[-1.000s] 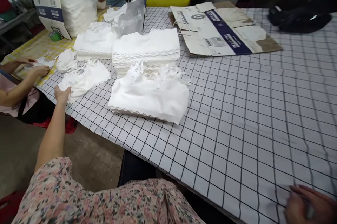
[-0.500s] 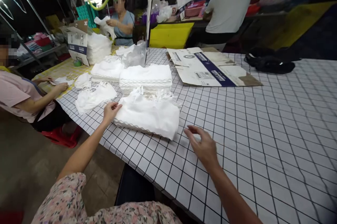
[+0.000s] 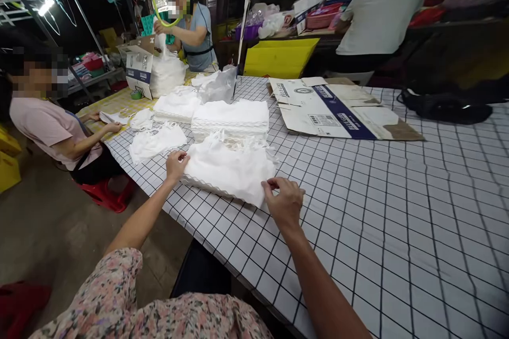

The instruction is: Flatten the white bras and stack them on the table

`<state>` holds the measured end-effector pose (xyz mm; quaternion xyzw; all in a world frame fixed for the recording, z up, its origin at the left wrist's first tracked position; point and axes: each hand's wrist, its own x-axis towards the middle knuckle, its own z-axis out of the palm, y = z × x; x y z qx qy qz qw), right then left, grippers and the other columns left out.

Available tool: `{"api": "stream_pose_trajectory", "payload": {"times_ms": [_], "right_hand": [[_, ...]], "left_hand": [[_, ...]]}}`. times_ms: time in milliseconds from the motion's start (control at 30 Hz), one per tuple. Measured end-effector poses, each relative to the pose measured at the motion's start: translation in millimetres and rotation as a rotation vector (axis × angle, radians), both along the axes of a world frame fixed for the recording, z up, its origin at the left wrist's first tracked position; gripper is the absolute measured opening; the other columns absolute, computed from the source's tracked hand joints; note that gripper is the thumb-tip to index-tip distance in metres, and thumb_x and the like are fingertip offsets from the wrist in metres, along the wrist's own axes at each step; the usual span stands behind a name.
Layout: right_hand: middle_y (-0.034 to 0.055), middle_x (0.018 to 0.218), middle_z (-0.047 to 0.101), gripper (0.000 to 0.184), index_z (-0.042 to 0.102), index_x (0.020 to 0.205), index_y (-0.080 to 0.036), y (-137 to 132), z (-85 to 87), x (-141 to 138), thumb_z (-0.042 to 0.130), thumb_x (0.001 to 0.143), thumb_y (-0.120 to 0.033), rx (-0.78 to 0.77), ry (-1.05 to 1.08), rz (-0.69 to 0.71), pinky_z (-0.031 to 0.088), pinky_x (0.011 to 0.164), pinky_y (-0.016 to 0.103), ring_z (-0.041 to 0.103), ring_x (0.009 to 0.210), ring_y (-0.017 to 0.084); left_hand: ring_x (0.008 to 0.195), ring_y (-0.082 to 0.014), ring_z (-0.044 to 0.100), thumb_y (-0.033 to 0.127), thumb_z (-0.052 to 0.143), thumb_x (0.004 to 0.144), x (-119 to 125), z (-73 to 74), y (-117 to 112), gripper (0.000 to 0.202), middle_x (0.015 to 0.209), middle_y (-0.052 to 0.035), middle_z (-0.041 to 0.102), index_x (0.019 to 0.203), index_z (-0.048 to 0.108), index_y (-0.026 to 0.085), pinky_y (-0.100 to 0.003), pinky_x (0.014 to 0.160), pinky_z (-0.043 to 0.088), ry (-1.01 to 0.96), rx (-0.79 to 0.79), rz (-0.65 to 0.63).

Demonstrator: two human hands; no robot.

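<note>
In front of me lies a stack of white camisoles (image 3: 228,172), with thin straps at the far side and a wavy hem toward me. My left hand (image 3: 177,165) is closed at the left edge of this stack, thumb and finger pinched on the cloth. At the right edge, my right hand (image 3: 284,201) also pinches the top camisole, its other fingers curled. How many layers each hand grips is hidden. Just behind stands a second neat white pile (image 3: 230,116). A loose white garment (image 3: 158,142) lies to the left of my left hand.
A flattened carton (image 3: 330,108) lies at the back right of the checked tablecloth (image 3: 358,211), with a black item (image 3: 445,105) farther right. More white piles (image 3: 177,104) and an open box (image 3: 139,71) stand back left. Co-workers sit or stand around; one (image 3: 63,127) handles white cloth.
My right hand has moved left from above the tablecloth to the stack's right edge and closed on it. My left hand stays at the left edge. The view has shifted left.
</note>
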<state>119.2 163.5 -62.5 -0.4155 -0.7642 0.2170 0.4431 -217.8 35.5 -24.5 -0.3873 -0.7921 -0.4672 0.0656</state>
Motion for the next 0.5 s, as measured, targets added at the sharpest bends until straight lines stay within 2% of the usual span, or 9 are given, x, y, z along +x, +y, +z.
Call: {"api": "stream_pose_trajectory", "payload": {"times_ms": [67,200,400,500], "right_hand": [[0.0095,0.085,0.071,0.026,0.059,0.084,-0.024,1.3,2.7,-1.8,0.057,0.09,-0.05,-0.072,0.025,-0.02,0.038,0.089,0.047,0.06,0.09,0.031],[0.0061,0.082,0.069,0.024,0.058,0.085,-0.026,5.5,4.5,-3.5,0.064,0.085,-0.049,-0.192,0.008,-0.017,0.041,0.089,0.045,0.058,0.092,0.03],[0.0054,0.084,0.068,0.019,0.06,0.093,-0.025,6.1,6.5,-5.3,0.064,0.087,-0.044,-0.237,0.049,-0.051,0.043,0.091,0.045,0.057,0.092,0.029],[0.0045,0.08,0.065,0.018,0.064,0.098,-0.025,6.3,8.5,-7.7,0.062,0.089,-0.041,-0.182,0.038,-0.059,0.043,0.092,0.045,0.057,0.092,0.029]], "left_hand": [[0.081,-0.0227,0.065,0.023,0.079,0.085,0.4,0.7,0.9,0.009,0.084,-0.0041,0.072,0.078,0.073,0.025,-0.041,0.089,0.056,0.006,-0.008,-0.003],[0.083,-0.0226,0.065,0.024,0.079,0.085,-0.5,-0.1,4.8,0.006,0.087,-0.0033,0.071,0.087,0.073,0.025,-0.04,0.091,0.055,0.011,-0.011,-0.001],[0.097,-0.0268,0.067,0.022,0.079,0.087,-0.2,-3.0,10.7,0.006,0.099,-0.007,0.071,0.089,0.074,0.024,-0.044,0.1,0.054,0.046,-0.006,-0.01],[0.096,-0.0277,0.066,0.02,0.079,0.087,0.2,-4.0,12.3,0.01,0.096,-0.0067,0.07,0.095,0.076,0.024,-0.045,0.1,0.053,0.109,-0.012,-0.03]]}}
